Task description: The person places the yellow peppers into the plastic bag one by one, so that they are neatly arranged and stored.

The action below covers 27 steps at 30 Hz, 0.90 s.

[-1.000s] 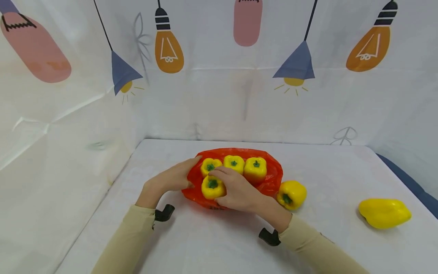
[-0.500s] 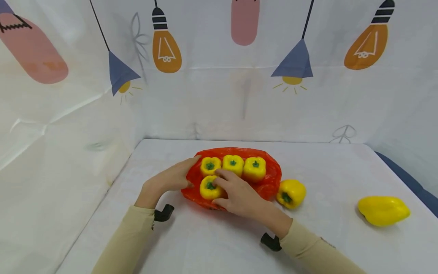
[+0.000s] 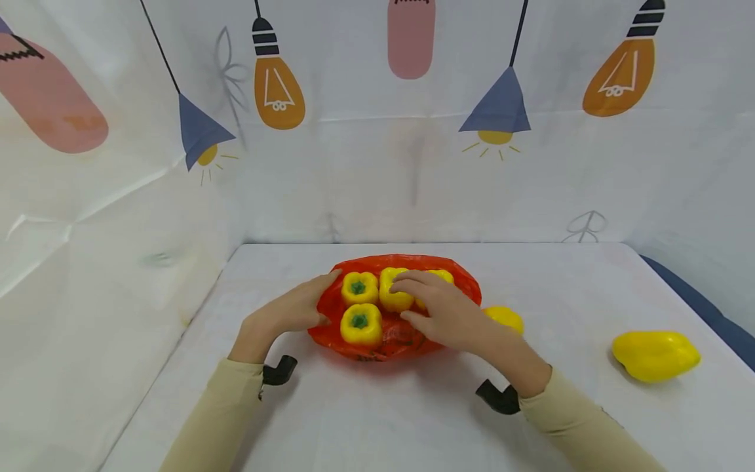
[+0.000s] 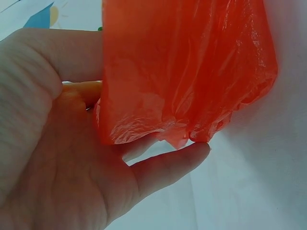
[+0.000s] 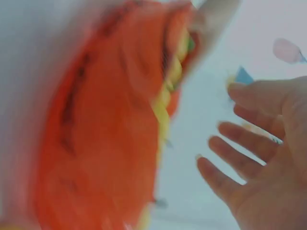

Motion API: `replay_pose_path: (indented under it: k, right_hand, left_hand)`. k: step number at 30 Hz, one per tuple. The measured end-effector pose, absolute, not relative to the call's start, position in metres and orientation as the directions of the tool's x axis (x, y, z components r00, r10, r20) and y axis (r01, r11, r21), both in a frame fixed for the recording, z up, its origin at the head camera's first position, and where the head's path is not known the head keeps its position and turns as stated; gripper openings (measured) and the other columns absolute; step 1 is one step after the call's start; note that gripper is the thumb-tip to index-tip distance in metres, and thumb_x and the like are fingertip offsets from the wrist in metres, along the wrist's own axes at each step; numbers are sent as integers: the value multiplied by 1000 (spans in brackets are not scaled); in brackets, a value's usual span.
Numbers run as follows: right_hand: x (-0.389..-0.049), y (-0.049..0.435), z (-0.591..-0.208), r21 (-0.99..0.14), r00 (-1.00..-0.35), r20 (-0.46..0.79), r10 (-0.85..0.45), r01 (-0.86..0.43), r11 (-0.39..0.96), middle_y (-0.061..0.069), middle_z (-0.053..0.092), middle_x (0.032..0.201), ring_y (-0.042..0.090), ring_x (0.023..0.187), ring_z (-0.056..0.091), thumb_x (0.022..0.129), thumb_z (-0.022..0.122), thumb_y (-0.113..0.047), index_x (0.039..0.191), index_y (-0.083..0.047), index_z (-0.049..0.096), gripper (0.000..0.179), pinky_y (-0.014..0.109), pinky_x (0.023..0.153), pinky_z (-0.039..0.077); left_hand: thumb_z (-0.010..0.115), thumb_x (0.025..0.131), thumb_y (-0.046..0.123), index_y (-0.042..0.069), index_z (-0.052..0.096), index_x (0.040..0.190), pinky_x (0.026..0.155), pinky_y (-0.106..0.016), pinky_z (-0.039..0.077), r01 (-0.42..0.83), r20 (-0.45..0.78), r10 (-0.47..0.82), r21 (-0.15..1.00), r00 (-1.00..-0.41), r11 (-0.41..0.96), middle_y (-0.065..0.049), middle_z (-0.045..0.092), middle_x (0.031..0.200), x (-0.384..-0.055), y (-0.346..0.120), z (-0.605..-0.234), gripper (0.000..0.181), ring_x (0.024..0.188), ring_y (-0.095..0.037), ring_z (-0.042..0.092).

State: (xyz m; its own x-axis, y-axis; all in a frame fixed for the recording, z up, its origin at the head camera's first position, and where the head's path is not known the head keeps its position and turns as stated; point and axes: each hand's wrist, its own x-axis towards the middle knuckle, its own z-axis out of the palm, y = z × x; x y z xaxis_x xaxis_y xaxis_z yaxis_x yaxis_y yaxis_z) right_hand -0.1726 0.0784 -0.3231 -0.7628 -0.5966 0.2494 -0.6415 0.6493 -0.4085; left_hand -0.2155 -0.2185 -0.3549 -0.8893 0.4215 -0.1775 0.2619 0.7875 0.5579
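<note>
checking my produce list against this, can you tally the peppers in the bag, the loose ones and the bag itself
Yellow peppers in the red bag: 4 (one largely behind the right hand)
Loose yellow peppers on the table: 2
Red bag: 1
Total: 7

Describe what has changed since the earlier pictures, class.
The right hand let go of the front pepper and moved right, open, over the red bag. The front pepper stayed in the bag; the left hand stayed at the bag's left edge. Outside, the nearer pepper and the far-right pepper stayed put.
</note>
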Motion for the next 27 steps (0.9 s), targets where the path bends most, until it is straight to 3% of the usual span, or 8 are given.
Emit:
replay_pose_path:
  k: [7,16,23,27]
  right_hand:
    - [-176,120,-308,-407,-801,265,-537,-598,691,5,57,139,28,134,50,89,72,-11,133,-13,60,46,50,107,49]
    - [-177,161,-316,-409,-849,254,-463,-528,744,9,55,141,32,134,48,89,71,-9,137,-11,54,51,58,105,47]
    - [-175,189,-326,-477,-914,30,-405,-369,798,11,45,152,37,140,40,89,72,-25,148,-11,40,69,65,107,41]
    - [-173,200,-333,-488,-912,-92,-399,-308,817,14,41,155,40,141,38,83,77,-32,152,-10,34,84,66,108,39]
  left_hand:
    - [71,85,5,14,20,159,115,-54,40,257,-178,419,563,-890,786,-6,34,161,-216,-219,-357,90,145,-30,36]
    - [70,86,6,14,21,159,113,-54,41,248,-184,410,560,-894,791,-6,35,160,-215,-220,-358,89,144,-30,37]
    - [70,86,5,15,23,159,113,-53,43,275,-159,434,572,-887,773,-4,39,158,-218,-220,-360,87,141,-28,41]
    - [70,86,6,16,23,159,114,-52,41,273,-161,429,566,-889,778,-3,38,158,-220,-220,-363,88,143,-28,39]
